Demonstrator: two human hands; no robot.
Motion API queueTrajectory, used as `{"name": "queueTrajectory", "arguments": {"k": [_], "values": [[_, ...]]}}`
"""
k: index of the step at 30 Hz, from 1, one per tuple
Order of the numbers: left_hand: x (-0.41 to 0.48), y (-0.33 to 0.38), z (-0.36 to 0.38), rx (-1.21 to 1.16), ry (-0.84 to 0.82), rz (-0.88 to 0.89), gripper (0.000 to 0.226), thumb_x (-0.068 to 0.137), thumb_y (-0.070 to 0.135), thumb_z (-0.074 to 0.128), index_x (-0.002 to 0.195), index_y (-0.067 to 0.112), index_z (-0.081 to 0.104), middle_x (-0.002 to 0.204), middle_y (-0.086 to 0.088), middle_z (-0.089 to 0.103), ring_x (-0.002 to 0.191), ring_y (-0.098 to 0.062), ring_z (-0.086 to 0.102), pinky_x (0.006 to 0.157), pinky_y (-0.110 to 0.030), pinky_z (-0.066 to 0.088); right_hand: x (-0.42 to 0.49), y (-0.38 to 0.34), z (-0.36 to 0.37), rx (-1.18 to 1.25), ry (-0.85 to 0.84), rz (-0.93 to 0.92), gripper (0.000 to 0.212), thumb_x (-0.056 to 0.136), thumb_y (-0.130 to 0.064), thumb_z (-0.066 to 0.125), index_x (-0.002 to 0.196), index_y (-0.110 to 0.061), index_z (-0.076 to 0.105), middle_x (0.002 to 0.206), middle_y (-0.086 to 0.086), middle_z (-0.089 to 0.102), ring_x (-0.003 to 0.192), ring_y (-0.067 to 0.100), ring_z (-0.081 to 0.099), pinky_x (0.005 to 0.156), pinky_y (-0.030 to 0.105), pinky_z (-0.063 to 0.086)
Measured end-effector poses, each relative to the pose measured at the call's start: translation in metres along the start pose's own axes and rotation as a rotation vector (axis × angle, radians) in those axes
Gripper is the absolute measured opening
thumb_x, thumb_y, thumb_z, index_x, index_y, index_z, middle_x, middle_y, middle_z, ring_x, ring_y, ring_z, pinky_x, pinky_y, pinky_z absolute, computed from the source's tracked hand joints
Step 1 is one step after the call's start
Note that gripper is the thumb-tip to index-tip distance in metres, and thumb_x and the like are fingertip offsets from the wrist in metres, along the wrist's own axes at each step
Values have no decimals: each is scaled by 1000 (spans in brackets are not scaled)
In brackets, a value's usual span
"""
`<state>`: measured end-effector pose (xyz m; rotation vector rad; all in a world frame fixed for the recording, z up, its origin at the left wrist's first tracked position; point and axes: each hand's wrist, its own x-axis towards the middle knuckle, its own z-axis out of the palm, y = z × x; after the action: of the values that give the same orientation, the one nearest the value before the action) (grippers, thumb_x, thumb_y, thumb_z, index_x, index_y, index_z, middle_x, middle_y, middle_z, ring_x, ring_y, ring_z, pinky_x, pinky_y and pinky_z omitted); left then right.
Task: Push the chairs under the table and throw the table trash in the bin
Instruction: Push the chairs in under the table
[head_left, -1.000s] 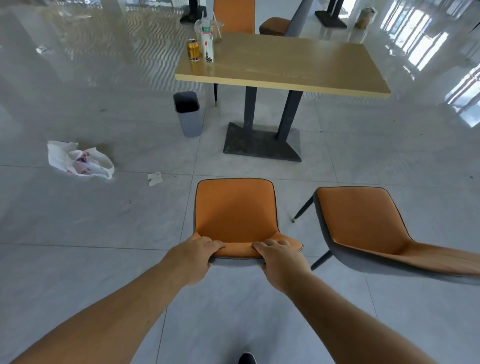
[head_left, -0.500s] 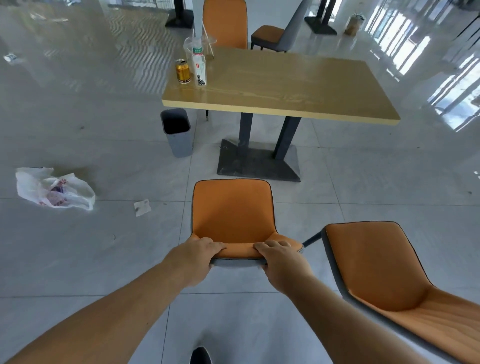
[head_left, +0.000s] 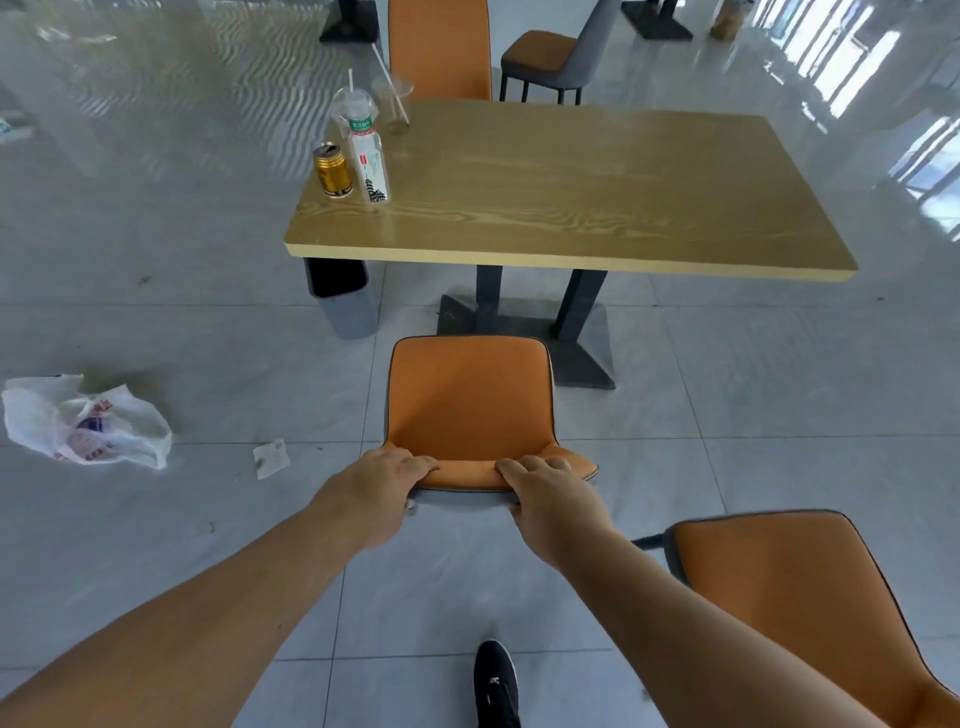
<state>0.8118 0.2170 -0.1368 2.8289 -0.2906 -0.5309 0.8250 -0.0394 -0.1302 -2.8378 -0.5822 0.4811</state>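
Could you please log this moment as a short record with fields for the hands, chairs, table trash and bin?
left hand: gripping the top of the held chair's backrest
right hand: gripping the same edge
held chair: facing the table, not yet under it
second chair: to the right, away from the table
table trash: gold can, bottle, two plastic cups at the far left corner
bin: on the floor by the table's left end
floor: plastic bag, paper scrap

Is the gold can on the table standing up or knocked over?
Standing up. The gold can sits on its base near the table's left corner, its top facing upward, beside the upright bottle.
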Motion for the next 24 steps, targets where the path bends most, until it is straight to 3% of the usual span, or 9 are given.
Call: {"name": "queueTrajectory", "arguments": {"k": [13, 18, 24], "values": [[107, 1, -37, 13, -21, -58, 55, 102, 18, 57, 150, 35, 39, 140, 3, 52, 125, -24, 47, 102, -48, 48, 96, 53, -40, -16, -1, 25, 46, 103, -34, 59, 146, -29, 44, 125, -1, 58, 120, 27, 50, 83, 43, 55], [83, 9, -47, 16, 16, -105, 58, 98, 31, 64, 151, 33, 40, 142, 4, 52, 128, -21, 47, 101, -42, 49, 70, 47, -40, -7, 57, 74, 55, 102, -38, 60, 152, -24, 41, 140, 2, 54, 133, 29, 46, 92, 44, 56], [31, 45, -83, 68, 77, -67, 61, 95, 48, 63, 150, 34, 39, 145, 6, 51, 127, -21, 48, 95, -40, 49, -11, 48, -67, -73, 115, 189, 63, 100, -48, 58, 153, -22, 35, 153, 6, 48, 139, 31, 44, 110, 45, 44]]}}
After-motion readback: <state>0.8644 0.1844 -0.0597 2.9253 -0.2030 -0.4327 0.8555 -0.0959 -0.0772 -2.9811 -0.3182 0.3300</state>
